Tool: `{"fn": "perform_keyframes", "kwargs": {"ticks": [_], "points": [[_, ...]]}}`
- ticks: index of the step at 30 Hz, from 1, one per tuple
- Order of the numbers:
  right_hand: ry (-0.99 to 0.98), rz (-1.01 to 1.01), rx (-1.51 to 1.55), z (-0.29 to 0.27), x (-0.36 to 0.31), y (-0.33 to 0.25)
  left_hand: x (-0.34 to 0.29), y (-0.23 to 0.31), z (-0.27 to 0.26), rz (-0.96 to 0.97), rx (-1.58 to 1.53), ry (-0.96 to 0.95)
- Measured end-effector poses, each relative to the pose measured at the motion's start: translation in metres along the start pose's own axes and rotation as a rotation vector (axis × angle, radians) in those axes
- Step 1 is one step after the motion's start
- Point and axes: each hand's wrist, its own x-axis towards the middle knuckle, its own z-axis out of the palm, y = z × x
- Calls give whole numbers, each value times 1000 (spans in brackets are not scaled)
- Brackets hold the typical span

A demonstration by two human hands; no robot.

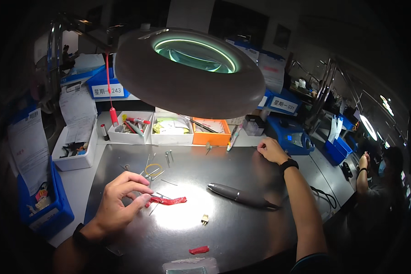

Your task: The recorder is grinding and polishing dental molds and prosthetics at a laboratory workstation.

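My left hand (125, 198) is over the left part of the dark metal work surface (118, 157), thumb and fingertips pinched together; what they hold, if anything, I cannot make out. Right by those fingertips lie a crumpled red strip (171, 201) and several thin metal pins or burs (167, 157), with a yellow rubber band (154, 171) just beyond. Stretched far to the right, my right hand (274, 150) has its fingers closed at the surface's back edge, near a thin dark tip too small to name. Between the hands rests a dark pen-shaped tool (237, 195).
A ring magnifier lamp (192, 91) hangs low over the back. Behind the surface stand white trays (173, 137), an orange tray (212, 138) and a blue device (290, 137). A small beige pronged piece (205, 219) and red scrap (199, 250) lie nearer. Another person (383, 182) sits right.
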Motion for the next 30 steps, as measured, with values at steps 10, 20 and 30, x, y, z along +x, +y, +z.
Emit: {"fn": "perform_keyframes", "kwargs": {"ticks": [10,20,30], "points": [[-112,141,104,-16,-17,-15,9,7,12,24,-78,-92],[-327,-330,179,-30,-63,-171,27,0,42,229,511,-257],[-301,-201,-130,-24,-129,-166,20,2,-1,105,676,-375]]}}
